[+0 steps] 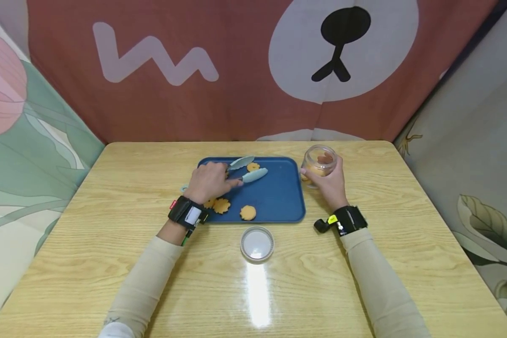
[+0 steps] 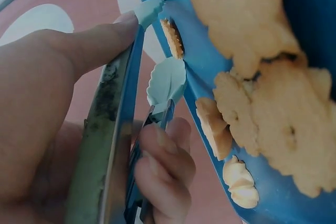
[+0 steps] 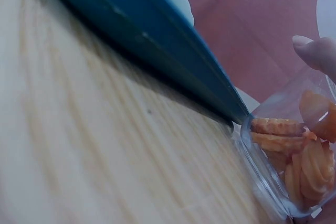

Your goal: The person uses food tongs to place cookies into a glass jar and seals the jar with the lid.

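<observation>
My left hand (image 1: 210,182) grips a pair of tongs (image 2: 105,124) with metal arms and pale mint tips, held over the left part of a blue tray (image 1: 274,197). The two tips (image 1: 255,175) stand apart, with a round cookie (image 1: 253,166) lying between them on the tray. More flower-shaped cookies (image 2: 294,124) lie near the hand, and one cookie (image 1: 248,212) sits by the tray's front edge. At the tray's right end my right hand (image 1: 331,184) holds a clear open jar (image 1: 319,155) around its side. Several cookies (image 3: 310,171) fill its lower part.
A round clear lid (image 1: 257,244) lies on the wooden table (image 1: 110,225) just in front of the tray. Behind the table hangs a brown cloth (image 1: 236,108) with a bear's face. Patterned cloths hang at both sides.
</observation>
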Demonstrator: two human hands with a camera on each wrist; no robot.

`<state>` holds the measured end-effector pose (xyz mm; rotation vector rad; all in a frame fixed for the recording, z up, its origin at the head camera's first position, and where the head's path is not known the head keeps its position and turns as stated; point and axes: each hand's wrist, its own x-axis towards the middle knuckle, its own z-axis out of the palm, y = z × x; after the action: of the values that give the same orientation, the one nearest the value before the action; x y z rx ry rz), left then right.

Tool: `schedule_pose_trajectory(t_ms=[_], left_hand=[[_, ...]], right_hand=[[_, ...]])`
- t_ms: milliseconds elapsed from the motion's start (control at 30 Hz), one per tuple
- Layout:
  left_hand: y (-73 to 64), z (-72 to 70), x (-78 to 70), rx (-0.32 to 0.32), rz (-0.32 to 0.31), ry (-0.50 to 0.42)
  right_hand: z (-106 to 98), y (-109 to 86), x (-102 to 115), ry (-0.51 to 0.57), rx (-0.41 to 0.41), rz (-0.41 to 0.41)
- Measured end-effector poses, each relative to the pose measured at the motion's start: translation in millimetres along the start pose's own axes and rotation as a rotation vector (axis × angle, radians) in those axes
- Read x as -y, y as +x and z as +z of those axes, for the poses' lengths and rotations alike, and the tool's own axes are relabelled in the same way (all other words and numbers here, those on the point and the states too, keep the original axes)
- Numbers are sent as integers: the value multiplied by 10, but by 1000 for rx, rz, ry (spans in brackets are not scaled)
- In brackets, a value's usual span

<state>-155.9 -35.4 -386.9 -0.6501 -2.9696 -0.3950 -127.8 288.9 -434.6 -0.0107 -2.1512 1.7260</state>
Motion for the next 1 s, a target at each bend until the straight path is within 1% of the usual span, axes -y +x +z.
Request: schedule_pose_trajectory(t_ms=[67, 167, 333, 433, 567, 633, 767, 867, 1000], left_hand=[[-3, -1, -3, -1, 1, 2], [-7, -3, -7, -20, 14, 24], [-11, 1, -10, -53, 47, 70], [-6, -1, -23, -65, 62, 75], [11, -22, -65, -87, 83, 85], [24, -40, -96, -96, 92, 96], [55, -95, -184, -105, 116, 101], [85, -140, -255, -123, 142, 93], [121, -188, -344, -149, 167, 90]], right_hand=[[-1, 9, -27, 3, -1, -2], [-1, 22, -73, 0, -1, 1], [-22, 93, -282, 1, -6, 1], [-31, 129, -386, -6, -11, -6], [-23, 129, -394, -10, -16, -25], [-20, 110, -340, -5, -10, -26], [-25, 104, -321, -5, -5, -21], [-32, 128, -370, -9, -13, -23], [-39, 130, -350, 0, -11, -13]])
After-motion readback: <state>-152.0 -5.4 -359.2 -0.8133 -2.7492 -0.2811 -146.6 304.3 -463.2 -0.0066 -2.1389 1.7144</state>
